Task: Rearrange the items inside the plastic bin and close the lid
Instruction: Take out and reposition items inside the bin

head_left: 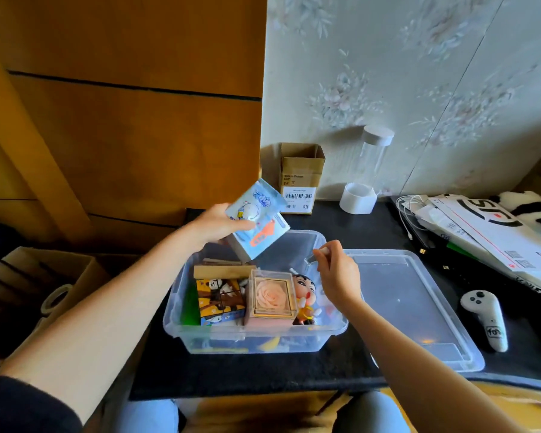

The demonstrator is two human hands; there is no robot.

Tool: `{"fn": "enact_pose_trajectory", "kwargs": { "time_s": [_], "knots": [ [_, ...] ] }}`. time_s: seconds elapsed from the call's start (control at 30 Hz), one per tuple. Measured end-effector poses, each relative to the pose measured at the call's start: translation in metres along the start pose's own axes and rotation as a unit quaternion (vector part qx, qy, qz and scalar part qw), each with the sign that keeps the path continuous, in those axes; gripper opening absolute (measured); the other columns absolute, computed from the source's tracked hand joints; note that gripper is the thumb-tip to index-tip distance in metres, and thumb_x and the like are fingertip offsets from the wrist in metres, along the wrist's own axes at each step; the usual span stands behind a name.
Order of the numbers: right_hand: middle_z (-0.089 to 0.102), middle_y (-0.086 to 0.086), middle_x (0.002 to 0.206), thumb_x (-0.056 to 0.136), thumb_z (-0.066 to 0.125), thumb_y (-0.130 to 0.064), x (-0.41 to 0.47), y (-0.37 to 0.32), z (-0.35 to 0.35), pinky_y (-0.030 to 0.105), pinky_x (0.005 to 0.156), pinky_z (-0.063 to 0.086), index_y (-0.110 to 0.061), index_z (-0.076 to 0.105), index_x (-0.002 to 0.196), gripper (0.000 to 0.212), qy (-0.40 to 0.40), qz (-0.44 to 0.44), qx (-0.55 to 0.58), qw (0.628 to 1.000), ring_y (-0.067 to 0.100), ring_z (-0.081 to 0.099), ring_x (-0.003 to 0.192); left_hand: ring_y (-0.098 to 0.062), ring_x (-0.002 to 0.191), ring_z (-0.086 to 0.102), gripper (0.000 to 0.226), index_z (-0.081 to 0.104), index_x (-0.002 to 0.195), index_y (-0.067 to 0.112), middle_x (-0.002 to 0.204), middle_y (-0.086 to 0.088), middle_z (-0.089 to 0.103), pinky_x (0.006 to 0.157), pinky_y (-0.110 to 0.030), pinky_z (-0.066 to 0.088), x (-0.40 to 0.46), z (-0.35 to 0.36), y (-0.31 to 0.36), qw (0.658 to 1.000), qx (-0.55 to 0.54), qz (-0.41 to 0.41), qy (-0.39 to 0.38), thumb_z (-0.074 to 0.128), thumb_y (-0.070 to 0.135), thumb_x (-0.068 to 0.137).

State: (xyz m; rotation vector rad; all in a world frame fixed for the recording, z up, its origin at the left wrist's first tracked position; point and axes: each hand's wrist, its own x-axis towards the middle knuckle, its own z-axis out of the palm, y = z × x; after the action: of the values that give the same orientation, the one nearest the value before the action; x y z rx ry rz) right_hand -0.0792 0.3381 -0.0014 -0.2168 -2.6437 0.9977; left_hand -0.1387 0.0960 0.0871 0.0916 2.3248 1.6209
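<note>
You're mid-rearranging: your left hand (214,225) grips a blue box (258,218) above the bin (331,334) on the tabletop; your right hand (336,273) pinches something small. Next, seat the box in the bin's free far end; the lid (419,307) lies just beside it.

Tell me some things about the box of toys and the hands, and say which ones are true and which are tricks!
1. The left hand holds a light blue box above the plastic bin. True.
2. The lid is closed on the bin. False: it lies on the table to the bin's right.
3. A pink rose in a clear case sits inside the bin. True.
4. The white controller is inside the bin. False: it lies on the table, right of the lid.
</note>
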Motion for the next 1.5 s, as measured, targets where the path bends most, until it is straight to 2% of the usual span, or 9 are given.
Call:
{"fn": "enact_pose_trajectory", "kwargs": {
  "time_s": [0.3,0.43,0.53,0.73,0.87,0.97,1.1,1.3,1.5],
  "knots": [
    [0.051,-0.018,0.065,0.097,0.043,-0.037,-0.002,-0.006,-0.001,0.019,0.046,0.035,-0.022,0.045,0.089,0.017,-0.02,-0.004,-0.055,0.998,0.007,0.052,0.055,-0.017,0.094,0.065,0.033,0.057,0.113,0.021,0.106,-0.003,0.068,0.074,-0.032,0.054,-0.049,-0.044,-0.029,0.982,0.099,-0.137,-0.083,0.071,0.025,0.083],
    [0.052,-0.016,0.064,0.096,0.044,-0.039,-0.003,-0.008,-0.001,0.017,0.045,0.03,-0.02,0.046,0.09,0.02,-0.027,-0.003,-0.07,0.997,0.006,0.051,0.054,-0.015,0.103,0.056,0.059,0.056,0.123,0.015,0.122,-0.002,0.056,0.081,-0.025,0.044,-0.05,-0.044,-0.026,0.943,0.32,-0.083,-0.047,0.077,0.04,0.074],
    [0.059,-0.008,0.073,0.096,0.044,-0.04,-0.003,-0.008,-0.001,0.018,0.049,0.039,-0.02,0.046,0.092,0.02,-0.037,-0.003,-0.085,0.996,0.01,0.054,0.059,-0.018,0.122,0.045,0.077,0.041,0.138,0.024,0.139,-0.005,0.038,0.093,-0.028,0.041,-0.05,-0.036,-0.024,0.943,0.33,-0.043,-0.024,0.076,0.044,0.073],
    [0.064,-0.005,0.081,0.096,0.045,-0.038,-0.004,-0.006,0.0,0.015,0.052,0.04,-0.021,0.048,0.095,0.018,-0.038,0.003,-0.077,0.996,0.01,0.056,0.063,-0.013,0.124,0.039,0.049,0.051,0.128,0.027,0.137,0.003,0.034,0.097,-0.029,0.034,-0.038,-0.006,-0.006,0.958,0.267,0.098,0.028,0.064,0.046,0.084],
    [0.068,-0.005,0.082,0.096,0.048,-0.034,0.001,-0.008,0.0,0.021,0.056,0.048,-0.019,0.051,0.095,0.015,-0.047,0.008,-0.066,0.997,0.01,0.059,0.065,-0.018,0.089,0.051,0.013,0.064,0.096,0.018,0.098,-0.002,0.055,0.079,-0.033,0.042,-0.016,0.021,0.021,0.958,0.244,0.14,-0.06,0.055,0.027,0.092],
    [0.066,-0.008,0.078,0.095,0.051,-0.031,0.009,-0.01,-0.003,0.02,0.05,0.042,-0.02,0.05,0.091,0.012,-0.048,0.009,-0.047,0.998,0.007,0.057,0.062,-0.019,0.066,0.036,0.02,0.052,0.075,0.013,0.072,-0.007,0.041,0.065,-0.034,0.031,0.009,0.05,0.028,0.918,0.339,0.117,-0.168,0.045,0.018,0.094],
    [0.052,-0.011,0.063,0.094,0.051,-0.033,0.016,-0.005,-0.004,0.018,0.043,0.026,-0.023,0.048,0.087,0.013,-0.025,0.009,-0.1,0.995,0.002,0.045,0.052,-0.02,0.11,0.054,0.038,0.058,0.126,0.013,0.124,-0.003,0.057,0.096,-0.036,0.044,0.044,0.091,0.015,0.82,0.486,-0.006,-0.301,0.041,0.032,0.098],
    [0.049,-0.011,0.061,0.094,0.049,-0.034,0.018,-0.002,0.004,0.02,0.043,0.021,-0.023,0.043,0.08,0.019,-0.009,0.007,-0.128,0.992,0.012,0.042,0.052,-0.026,0.13,0.038,0.055,0.041,0.14,0.02,0.146,-0.005,0.04,0.108,-0.045,0.033,0.086,0.12,-0.02,0.771,0.517,-0.053,-0.367,0.048,0.048,0.093],
    [0.052,-0.009,0.06,0.092,0.05,-0.034,0.02,0.005,0.008,0.023,0.045,0.026,-0.025,0.042,0.078,0.019,-0.002,0.006,-0.101,0.995,0.013,0.042,0.051,-0.025,0.124,0.051,0.07,0.047,0.136,0.017,0.136,-0.006,0.052,0.105,-0.043,0.041,0.104,0.134,-0.049,0.817,0.407,-0.133,-0.385,0.064,0.053,0.079]
  ]
}}
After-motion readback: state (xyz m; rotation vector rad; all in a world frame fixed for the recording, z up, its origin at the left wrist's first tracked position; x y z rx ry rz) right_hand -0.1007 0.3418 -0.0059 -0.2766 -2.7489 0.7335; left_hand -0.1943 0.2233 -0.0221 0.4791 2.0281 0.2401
